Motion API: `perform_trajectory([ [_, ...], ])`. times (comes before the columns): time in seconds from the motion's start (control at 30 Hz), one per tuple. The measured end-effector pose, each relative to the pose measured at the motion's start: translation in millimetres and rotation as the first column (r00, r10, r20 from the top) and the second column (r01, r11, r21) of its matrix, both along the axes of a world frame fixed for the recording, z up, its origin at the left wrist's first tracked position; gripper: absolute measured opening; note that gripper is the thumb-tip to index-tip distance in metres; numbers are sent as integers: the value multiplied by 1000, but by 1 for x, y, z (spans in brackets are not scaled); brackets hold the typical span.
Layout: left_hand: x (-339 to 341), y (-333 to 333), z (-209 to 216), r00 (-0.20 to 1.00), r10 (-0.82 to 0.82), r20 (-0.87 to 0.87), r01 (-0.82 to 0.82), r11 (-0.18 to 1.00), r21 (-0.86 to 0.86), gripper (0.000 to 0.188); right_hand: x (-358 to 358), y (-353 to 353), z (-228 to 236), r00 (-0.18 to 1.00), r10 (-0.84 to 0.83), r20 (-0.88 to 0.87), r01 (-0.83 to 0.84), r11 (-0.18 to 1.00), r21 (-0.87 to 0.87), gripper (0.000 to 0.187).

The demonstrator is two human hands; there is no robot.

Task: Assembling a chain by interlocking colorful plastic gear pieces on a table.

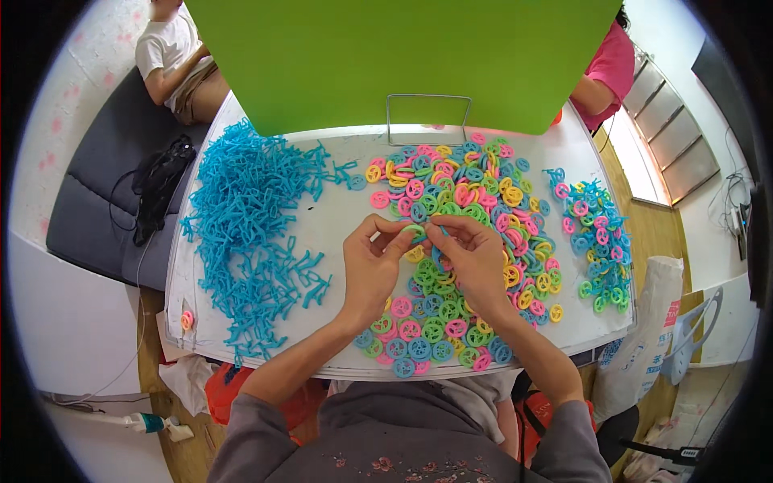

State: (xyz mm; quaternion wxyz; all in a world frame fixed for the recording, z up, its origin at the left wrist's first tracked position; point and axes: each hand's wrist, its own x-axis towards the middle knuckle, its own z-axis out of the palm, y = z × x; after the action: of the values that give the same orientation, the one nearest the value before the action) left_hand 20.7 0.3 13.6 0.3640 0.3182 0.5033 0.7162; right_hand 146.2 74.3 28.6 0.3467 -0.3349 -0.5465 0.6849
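My two hands meet above the middle of the table, their fingertips almost touching. Between thumb and fingers, my left hand (373,262) pinches a green plastic wheel (415,233). My right hand (477,259) is closed on a small blue plastic piece, mostly covered by the fingers, right beside that wheel. Beneath and around both hands spreads a heap of small spoked wheels (435,328) in pink, yellow, green and blue. To the left lies a large pile of blue forked plastic pieces (241,201). At the right sits a smaller pile of blue pieces joined to coloured wheels (600,233).
A green board (403,64) with a wire stand (428,97) rises at the table's far edge. One pink-orange wheel (188,319) lies by the left edge. Two other people sit beyond the board, left and right. A grey sofa (105,177) stands left; a white sack (648,330) leans at right.
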Motion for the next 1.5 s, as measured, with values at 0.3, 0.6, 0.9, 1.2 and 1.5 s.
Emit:
perform_trajectory([
  [0.3,-8,-2,0,993,-67,98,70,997,-33,14,5,11,-9,996,72,55,-79,985,155,25],
  [0.6,-9,-3,1,989,-83,126,86,996,-23,15,5,5,-6,982,-42,182,-62,844,532,16],
  [0.9,-7,-4,4,998,-27,48,28,999,-19,14,4,8,-13,980,-125,152,-11,733,680,13],
  [1.2,-6,-3,-7,960,-76,270,83,996,-17,15,0,4,-17,972,-172,162,9,711,703,14],
  [1.5,-7,-4,-5,938,-54,341,58,998,-1,13,-4,0,-13,973,-153,173,39,847,530,15],
])
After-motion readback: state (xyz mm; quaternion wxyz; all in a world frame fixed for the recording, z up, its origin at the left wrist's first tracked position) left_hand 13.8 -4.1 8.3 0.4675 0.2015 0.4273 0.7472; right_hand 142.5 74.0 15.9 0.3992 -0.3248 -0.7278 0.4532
